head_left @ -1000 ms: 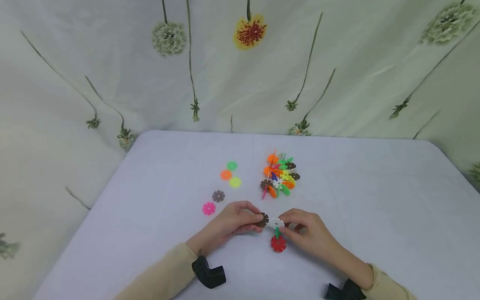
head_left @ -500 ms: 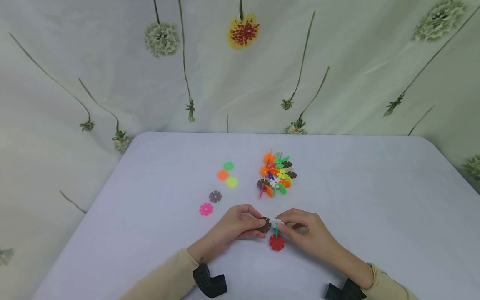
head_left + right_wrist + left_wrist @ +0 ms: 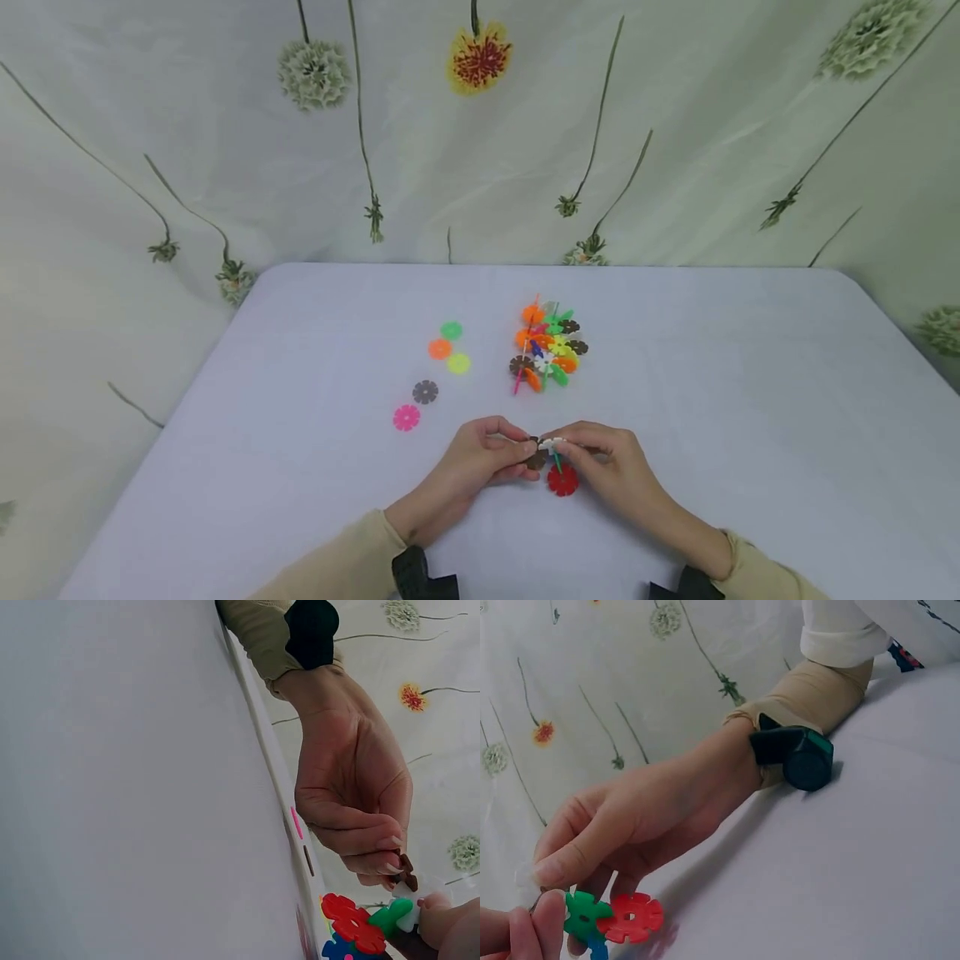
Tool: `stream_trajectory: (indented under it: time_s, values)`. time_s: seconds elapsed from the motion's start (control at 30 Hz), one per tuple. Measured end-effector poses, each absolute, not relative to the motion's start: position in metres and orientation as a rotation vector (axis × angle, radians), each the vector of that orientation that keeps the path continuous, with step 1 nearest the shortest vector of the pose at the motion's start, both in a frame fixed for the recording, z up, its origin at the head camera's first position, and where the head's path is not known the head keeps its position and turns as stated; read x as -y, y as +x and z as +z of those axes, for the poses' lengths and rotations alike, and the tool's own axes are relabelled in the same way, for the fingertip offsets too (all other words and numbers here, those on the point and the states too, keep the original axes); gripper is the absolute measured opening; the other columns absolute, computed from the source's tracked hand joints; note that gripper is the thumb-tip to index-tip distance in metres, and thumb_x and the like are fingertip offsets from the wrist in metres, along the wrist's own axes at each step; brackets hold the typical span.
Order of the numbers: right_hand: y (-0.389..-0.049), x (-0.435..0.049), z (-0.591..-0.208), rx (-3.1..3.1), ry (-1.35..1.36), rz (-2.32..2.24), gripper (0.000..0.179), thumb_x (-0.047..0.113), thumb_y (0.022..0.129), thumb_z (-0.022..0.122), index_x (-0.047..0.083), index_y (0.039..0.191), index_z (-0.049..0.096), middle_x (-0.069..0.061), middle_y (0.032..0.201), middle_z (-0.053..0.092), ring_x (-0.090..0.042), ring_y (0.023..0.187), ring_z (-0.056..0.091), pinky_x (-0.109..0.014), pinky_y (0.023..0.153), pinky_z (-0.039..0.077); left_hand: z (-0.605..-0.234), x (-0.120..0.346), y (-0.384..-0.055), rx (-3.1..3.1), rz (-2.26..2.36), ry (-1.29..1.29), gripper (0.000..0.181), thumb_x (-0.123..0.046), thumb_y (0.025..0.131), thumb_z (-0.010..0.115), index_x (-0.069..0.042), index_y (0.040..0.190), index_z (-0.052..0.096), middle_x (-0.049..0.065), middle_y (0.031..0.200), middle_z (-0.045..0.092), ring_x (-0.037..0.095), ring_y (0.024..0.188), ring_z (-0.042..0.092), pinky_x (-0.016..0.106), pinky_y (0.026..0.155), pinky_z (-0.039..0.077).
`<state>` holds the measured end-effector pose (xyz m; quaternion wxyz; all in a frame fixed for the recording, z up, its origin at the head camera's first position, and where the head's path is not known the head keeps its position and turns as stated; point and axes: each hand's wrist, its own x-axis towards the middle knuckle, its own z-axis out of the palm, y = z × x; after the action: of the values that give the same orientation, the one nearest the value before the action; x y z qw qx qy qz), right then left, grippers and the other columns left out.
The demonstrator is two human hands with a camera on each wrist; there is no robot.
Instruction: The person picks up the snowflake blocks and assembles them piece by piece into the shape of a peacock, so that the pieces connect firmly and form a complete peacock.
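My left hand (image 3: 480,457) pinches a brown notched plastic disc (image 3: 537,460) between thumb and fingers. Facing it, my right hand (image 3: 609,457) pinches a white notched disc (image 3: 550,445) whose edge meets the brown one. A green disc (image 3: 583,916) joins the white piece to a red disc (image 3: 562,480) hanging toward me. Beside these, a blue piece (image 3: 598,949) shows in the left wrist view. Fingertips hide much of the white disc. In the right wrist view the brown disc (image 3: 406,874) stands on edge at the left fingertips.
Behind the hands lies a cluster of joined multicoloured discs (image 3: 547,346). Loose discs lie flat to its left: green (image 3: 452,331), orange (image 3: 439,349), yellow (image 3: 458,363), grey (image 3: 425,392) and pink (image 3: 407,417). A flower-print cloth (image 3: 405,167) hangs behind the white table (image 3: 735,375).
The brown and white discs, apart a second ago, now overlap at their edges. The white disc has tilted, and the red disc has swung slightly right. The head view has shifted a little.
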<state>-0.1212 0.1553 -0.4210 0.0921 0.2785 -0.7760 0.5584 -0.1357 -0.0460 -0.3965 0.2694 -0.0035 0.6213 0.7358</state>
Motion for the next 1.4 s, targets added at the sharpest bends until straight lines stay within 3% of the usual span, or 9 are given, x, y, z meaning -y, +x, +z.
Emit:
stream_trajectory:
  time_s: [0.3,0.47,0.6,0.83,1.17,1.4]
  values:
    - [-0.118,-0.154,-0.412,2.387,0.739,1.57,0.018,0.004,0.082,0.071,0.011,0.099,0.073,0.003,0.104,0.067,-0.014,0.093,0.062,-0.027,0.069,0.054,-0.391,0.054,-0.144,-1.821,1.889,0.21,0.025,-0.013,0.088,0.067,0.004,0.105,0.058,0.015,0.089,0.069,0.024,0.075,0.068,0.03,0.073,0.054]
    - [-0.12,-0.159,-0.41,2.41,0.708,1.498,0.018,0.002,0.078,0.074,0.014,0.091,0.071,0.006,0.094,0.065,-0.011,0.08,0.06,-0.027,0.062,0.053,-0.389,0.064,-0.152,-1.887,1.796,0.292,0.038,-0.023,0.091,0.063,0.002,0.118,0.057,0.013,0.089,0.069,0.025,0.081,0.068,0.031,0.077,0.053]
    - [-0.122,-0.167,-0.409,2.468,0.63,1.502,0.019,0.002,0.079,0.073,0.017,0.089,0.07,0.01,0.088,0.064,-0.01,0.073,0.06,-0.028,0.064,0.053,-0.387,0.077,-0.162,-1.892,1.807,0.278,0.039,-0.019,0.092,0.062,0.003,0.123,0.054,0.017,0.092,0.068,0.027,0.084,0.067,0.033,0.079,0.052]
    - [-0.122,-0.179,-0.409,2.5,0.57,1.51,0.019,0.001,0.079,0.073,0.015,0.091,0.07,0.01,0.086,0.066,-0.011,0.071,0.06,-0.027,0.064,0.053,-0.386,0.129,-0.195,-2.309,1.713,0.469,0.028,-0.002,0.087,0.065,0.008,0.112,0.059,0.018,0.093,0.067,0.026,0.084,0.066,0.033,0.075,0.054]
    - [-0.124,-0.196,-0.408,2.62,0.45,1.461,0.015,0.003,0.08,0.072,0.01,0.093,0.071,0.006,0.087,0.067,-0.01,0.075,0.061,-0.026,0.067,0.054,-0.39,0.182,-0.204,-2.618,1.279,0.533,0.029,-0.014,0.083,0.072,-0.007,0.11,0.066,0.001,0.096,0.065,0.019,0.086,0.06,0.033,0.075,0.051]
    - [-0.129,-0.215,-0.414,2.694,0.489,1.24,0.023,-0.007,0.073,0.075,0.011,0.088,0.072,0.007,0.089,0.065,-0.012,0.084,0.057,-0.027,0.073,0.05,-0.396,0.19,-0.195,-2.705,1.048,0.615,0.032,-0.018,0.076,0.079,-0.015,0.106,0.067,-0.006,0.094,0.061,0.016,0.084,0.054,0.032,0.071,0.049]
